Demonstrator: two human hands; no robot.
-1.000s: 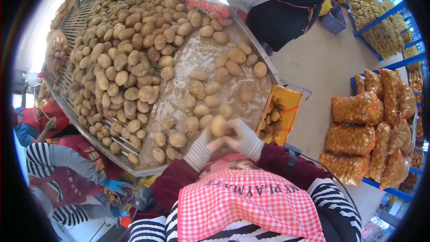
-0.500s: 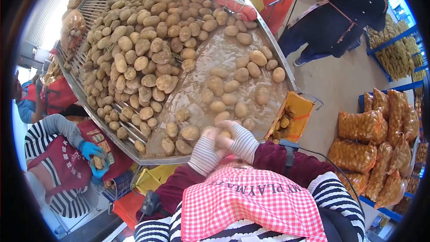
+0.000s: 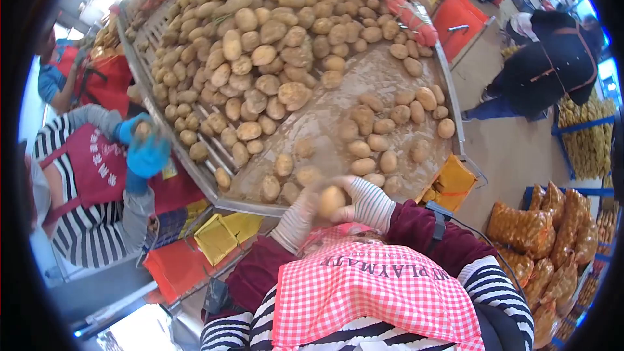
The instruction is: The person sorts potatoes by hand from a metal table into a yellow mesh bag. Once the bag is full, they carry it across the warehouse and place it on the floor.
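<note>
Cupping one potato, both hands close over wet, potato-strewn sorting table.

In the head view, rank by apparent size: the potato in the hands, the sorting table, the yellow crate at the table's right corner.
1. sorting table, largest by far.
2. yellow crate.
3. potato, held between left hand and right hand; nearness to the camera enlarges it, yet it looks smallest.

Both striped-gloved hands meet at chest height, the left hand blurred (fingers seemingly curled), the right hand cupped beside it; maroon-sleeved forearms angle inward.
</note>
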